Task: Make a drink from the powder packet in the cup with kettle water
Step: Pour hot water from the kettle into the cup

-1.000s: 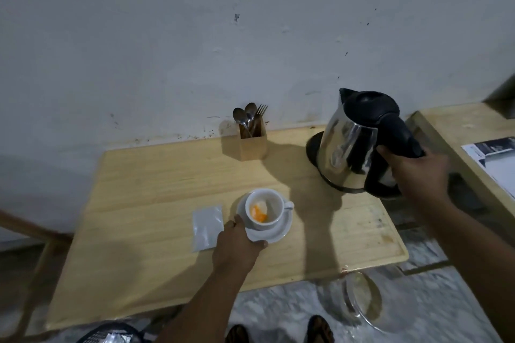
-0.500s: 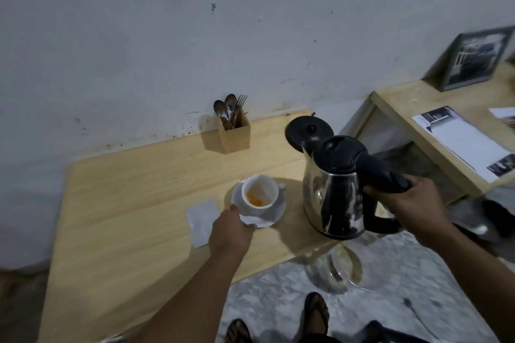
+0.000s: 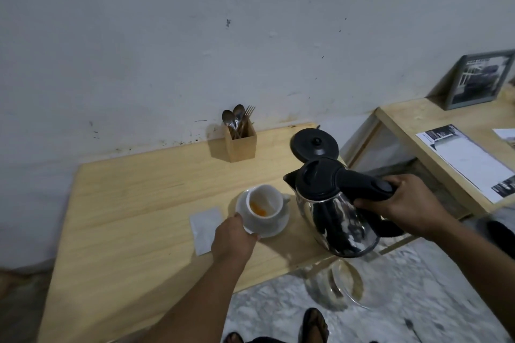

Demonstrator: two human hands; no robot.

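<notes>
A white cup (image 3: 264,216) with orange powder at its bottom stands on a white saucer (image 3: 280,227) on the wooden table (image 3: 133,203). My left hand (image 3: 232,239) grips the saucer's near-left rim. My right hand (image 3: 404,203) holds the black handle of a steel kettle (image 3: 334,217), lifted just right of the cup, its spout pointing toward the cup. The kettle's black base (image 3: 315,145) sits behind it on the table. A flat white powder packet (image 3: 206,227) lies left of the saucer.
A wooden holder with spoons and a fork (image 3: 241,142) stands by the wall. A second wooden table (image 3: 418,120) at the right carries papers (image 3: 468,161) and a framed picture (image 3: 479,81). A clear glass jug (image 3: 340,284) sits on the floor below the table edge.
The kettle has swung from its base toward the cup, its spout now close to the cup's right side. My left hand stays on the saucer.
</notes>
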